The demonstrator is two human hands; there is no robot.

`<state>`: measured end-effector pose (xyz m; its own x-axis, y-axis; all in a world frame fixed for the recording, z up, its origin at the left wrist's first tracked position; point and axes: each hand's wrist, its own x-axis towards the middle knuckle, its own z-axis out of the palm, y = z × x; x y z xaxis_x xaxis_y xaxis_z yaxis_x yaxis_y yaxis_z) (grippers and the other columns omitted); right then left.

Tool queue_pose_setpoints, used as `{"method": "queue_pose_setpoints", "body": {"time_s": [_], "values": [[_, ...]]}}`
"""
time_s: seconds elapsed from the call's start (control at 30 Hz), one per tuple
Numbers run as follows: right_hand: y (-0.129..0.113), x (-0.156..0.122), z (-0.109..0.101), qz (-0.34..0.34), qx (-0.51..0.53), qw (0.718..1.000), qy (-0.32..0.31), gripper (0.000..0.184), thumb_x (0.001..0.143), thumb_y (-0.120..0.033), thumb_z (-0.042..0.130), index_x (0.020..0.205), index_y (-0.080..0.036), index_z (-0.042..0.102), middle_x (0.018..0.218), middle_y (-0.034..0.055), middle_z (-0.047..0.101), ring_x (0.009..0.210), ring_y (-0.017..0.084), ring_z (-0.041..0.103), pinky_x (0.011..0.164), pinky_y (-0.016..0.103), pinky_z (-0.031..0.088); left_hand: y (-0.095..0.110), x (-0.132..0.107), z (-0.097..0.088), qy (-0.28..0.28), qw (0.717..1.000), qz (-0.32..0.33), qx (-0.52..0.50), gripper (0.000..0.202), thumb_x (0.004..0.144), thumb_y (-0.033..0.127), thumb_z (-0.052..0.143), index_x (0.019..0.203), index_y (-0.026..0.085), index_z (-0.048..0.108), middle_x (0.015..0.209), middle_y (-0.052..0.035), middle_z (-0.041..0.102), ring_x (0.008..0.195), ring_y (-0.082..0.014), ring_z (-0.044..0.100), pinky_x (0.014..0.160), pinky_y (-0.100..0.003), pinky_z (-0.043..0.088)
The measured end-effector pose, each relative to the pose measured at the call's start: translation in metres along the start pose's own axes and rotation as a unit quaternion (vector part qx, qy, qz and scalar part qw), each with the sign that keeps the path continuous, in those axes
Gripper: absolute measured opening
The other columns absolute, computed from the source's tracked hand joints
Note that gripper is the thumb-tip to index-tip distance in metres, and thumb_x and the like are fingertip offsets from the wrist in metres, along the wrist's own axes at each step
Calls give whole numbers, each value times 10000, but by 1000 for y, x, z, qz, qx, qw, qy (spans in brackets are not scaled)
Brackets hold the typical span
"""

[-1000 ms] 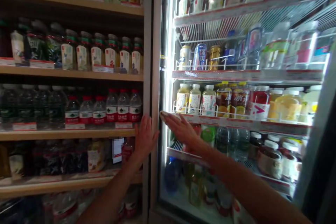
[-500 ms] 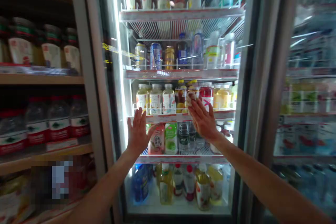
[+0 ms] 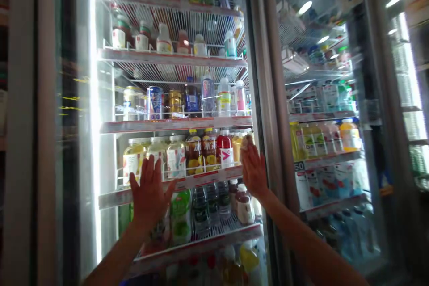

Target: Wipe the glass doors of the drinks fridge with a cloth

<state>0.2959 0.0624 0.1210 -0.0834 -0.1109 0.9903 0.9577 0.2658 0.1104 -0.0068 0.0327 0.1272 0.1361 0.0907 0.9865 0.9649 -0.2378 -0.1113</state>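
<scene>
A glass cooler door stands in front of me, with lit drink shelves behind it. My left hand (image 3: pixel 149 192) lies flat against the glass with its fingers spread and nothing in it, before the bottles at the left. Near the door's right edge, my right hand (image 3: pixel 255 172) presses a small crumpled pale cloth (image 3: pixel 247 142) to the glass under its fingertips. Just left of that cloth, behind the glass, are a red bottle (image 3: pixel 225 148) and brown tea bottles with yellow caps (image 3: pixel 193 152).
A metal door frame (image 3: pixel 273 98) runs upright just right of my right hand. Beyond it is another cooler door with bottles and cartons (image 3: pixel 330 183). A bright light strip (image 3: pixel 94 111) lines the left side. Cans (image 3: pixel 154 103) stand on the shelf above.
My right hand has moved with the cloth rightward across the glass to the door's right edge. The view has turned right and tilted up. My left hand stays spread on the glass.
</scene>
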Motion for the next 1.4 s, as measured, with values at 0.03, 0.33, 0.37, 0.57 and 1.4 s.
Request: {"method": "queue_pose_setpoints", "body": {"time_s": [0.03,0.33,0.37,0.57,1.4], "values": [[0,9,2,24,-9,999,18,623,932,-185,318,1470,-312,32,1532,38,209,1400,237,223,1101,499,282,-3,2,-1,2,1000,6,4,678,920,506,246,1469,177,25,1500,-179,236,1393,-304,206,1101,-568,104],[-11,58,15,7,-13,1000,22,613,934,-202,299,1472,-299,23,1520,52,242,1401,244,216,1103,522,259,-33,38,-15,18,999,19,36,665,917,501,258,1456,129,144,1464,-197,310,1370,-298,271,1100,-550,112],[-13,61,17,41,-18,998,47,606,935,-208,300,1475,-278,35,1522,70,232,1404,257,203,1096,534,258,-36,39,-15,18,999,19,39,661,916,503,252,1453,129,159,1461,-198,316,1367,-299,279,1099,-550,115],[-29,79,24,-89,20,996,-12,612,924,-200,330,1469,-312,73,1506,23,286,1392,226,243,1113,489,249,-52,39,-16,17,999,29,43,650,913,511,253,1438,131,220,1447,-186,350,1354,-294,309,1101,-544,112],[-115,140,48,-154,74,983,-61,567,882,-191,359,1439,-253,272,1493,37,314,1411,228,180,1117,490,233,-91,83,-33,-19,996,43,75,564,910,450,276,1372,141,374,1447,-148,354,1345,-263,333,1119,-538,91]]}}
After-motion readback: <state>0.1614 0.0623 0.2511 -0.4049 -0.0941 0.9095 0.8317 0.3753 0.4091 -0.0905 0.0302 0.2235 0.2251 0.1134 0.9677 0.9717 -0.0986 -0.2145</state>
